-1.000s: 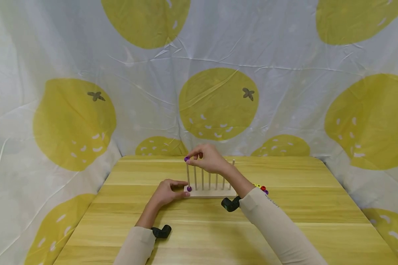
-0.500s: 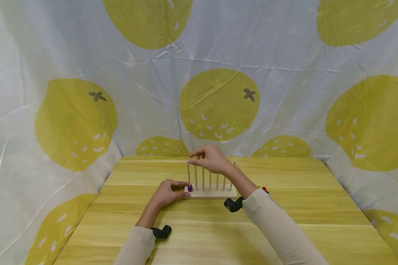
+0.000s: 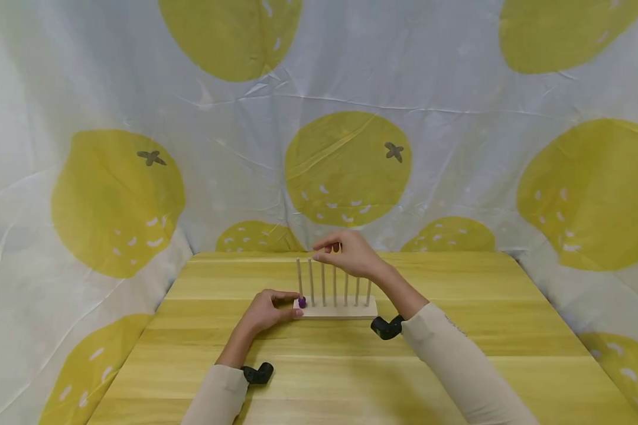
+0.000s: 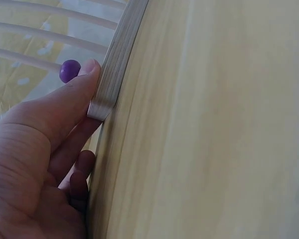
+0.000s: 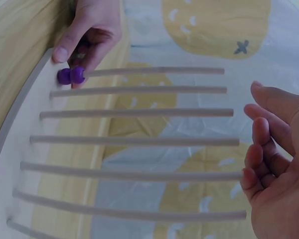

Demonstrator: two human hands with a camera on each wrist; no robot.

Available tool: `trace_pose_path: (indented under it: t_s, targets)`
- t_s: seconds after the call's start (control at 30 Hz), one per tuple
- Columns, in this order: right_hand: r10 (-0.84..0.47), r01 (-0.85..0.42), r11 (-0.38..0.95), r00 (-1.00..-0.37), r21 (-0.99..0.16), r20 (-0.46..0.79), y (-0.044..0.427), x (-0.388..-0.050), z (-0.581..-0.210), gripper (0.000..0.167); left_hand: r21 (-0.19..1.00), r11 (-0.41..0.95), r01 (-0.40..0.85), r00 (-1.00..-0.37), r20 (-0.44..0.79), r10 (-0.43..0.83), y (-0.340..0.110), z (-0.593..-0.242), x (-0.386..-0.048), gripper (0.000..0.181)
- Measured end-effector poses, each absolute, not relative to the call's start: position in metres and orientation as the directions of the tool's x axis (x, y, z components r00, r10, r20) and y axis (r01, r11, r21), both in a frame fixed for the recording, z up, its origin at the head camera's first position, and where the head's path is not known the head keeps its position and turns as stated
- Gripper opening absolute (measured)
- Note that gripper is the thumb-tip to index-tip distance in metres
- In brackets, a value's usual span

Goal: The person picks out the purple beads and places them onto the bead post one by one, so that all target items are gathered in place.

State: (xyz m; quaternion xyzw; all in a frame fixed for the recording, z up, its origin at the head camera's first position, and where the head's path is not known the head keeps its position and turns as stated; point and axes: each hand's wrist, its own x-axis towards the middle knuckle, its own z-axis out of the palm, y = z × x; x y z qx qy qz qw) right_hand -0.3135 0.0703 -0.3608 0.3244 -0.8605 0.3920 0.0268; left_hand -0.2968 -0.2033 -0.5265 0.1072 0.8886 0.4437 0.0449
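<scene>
L hand (image 3: 270,309) pinches L end of wood base (image 3: 340,310). R hand (image 3: 349,254), fingers loose & a bit apart, holds nothing nr tops of sticks (image 5: 134,141). 2 purple beads (image 5: 77,75) sit at btm of L end stick (image 5: 159,70).

back: creased white cloth (image 3: 457,159) printed with large yellow fruits (image 3: 348,171)
below: yellow wood-grained table (image 3: 308,378), far edge along the cloth

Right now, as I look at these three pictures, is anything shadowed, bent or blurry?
Head view: a soft shadow lies on the wooden tabletop beside the right sleeve; right wrist view: the wooden base and lower pegs look bowed, probably lens distortion; left wrist view: the pegs curve too, and the tabletop's grain looks soft toward the right.
</scene>
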Motion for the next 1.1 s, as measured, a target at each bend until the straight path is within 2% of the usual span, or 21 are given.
trace_pose_path:
  t_s: [0.43,0.73,1.1]
  targets:
    - [-0.439,-0.539,0.502,-0.833,-0.677,0.337,0.124,-0.31,-0.368,0.024,0.801,0.581,0.141,-0.975,0.011,0.221,-0.203,-0.526,-0.297,0.044]
    - [-0.375,-0.472,0.521,-0.875,-0.711,0.306,0.163,-0.304,-0.379,0.026,0.799,0.585,0.139,-0.974,0.003,0.227,-0.204,-0.527,-0.297,0.047]
    - [-0.325,-0.445,0.545,-0.893,-0.71,0.31,0.202,-0.302,-0.398,0.026,0.807,0.576,0.131,-0.973,-0.005,0.229,-0.204,-0.526,-0.298,0.045]
